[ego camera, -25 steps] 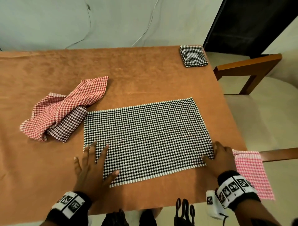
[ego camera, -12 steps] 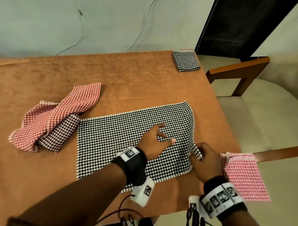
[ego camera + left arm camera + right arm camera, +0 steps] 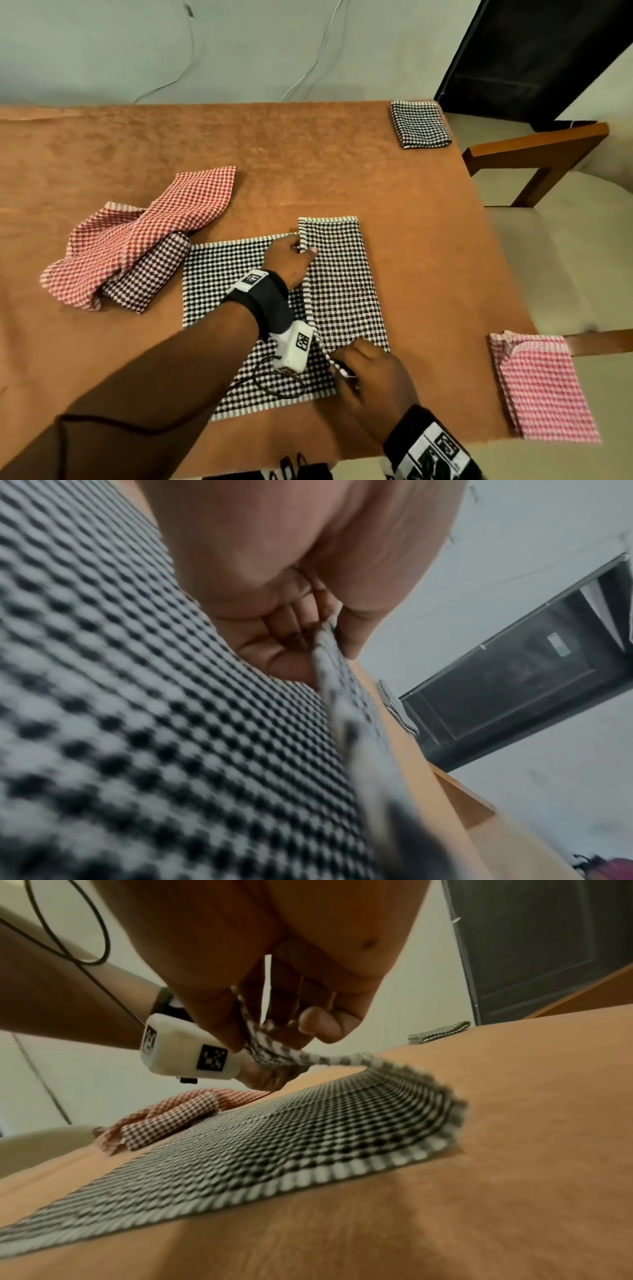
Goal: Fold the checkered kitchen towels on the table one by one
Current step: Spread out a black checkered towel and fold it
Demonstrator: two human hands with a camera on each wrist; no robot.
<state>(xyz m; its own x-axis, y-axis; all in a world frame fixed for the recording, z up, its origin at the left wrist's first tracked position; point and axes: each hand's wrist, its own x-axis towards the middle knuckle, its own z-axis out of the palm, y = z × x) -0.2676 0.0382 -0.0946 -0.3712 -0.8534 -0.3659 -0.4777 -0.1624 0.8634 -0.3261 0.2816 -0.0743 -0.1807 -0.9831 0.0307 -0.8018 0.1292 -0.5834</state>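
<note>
A black-and-white checkered towel [image 3: 342,284] lies on the orange table [image 3: 308,164], its right end lifted and turned over toward the left. My left hand [image 3: 291,258] pinches the far corner of that flap [image 3: 325,647]. At the near corner my right hand [image 3: 370,373] pinches the same flap [image 3: 263,1042], held a little above the flat part of the towel [image 3: 291,1123]. To the left lies a crumpled heap of a red checkered towel [image 3: 144,236] and a dark red one [image 3: 147,274].
A folded black-and-white towel [image 3: 419,124] sits at the table's far right corner. A folded pink checkered towel [image 3: 541,383] overhangs the near right edge. A wooden chair with a cream seat [image 3: 555,240] stands to the right. Behind the table is a pale wall.
Both hands went from lying flat on the near corners to pinching the towel's right end. They have carried that end up and leftward, so the flap now covers the right part.
</note>
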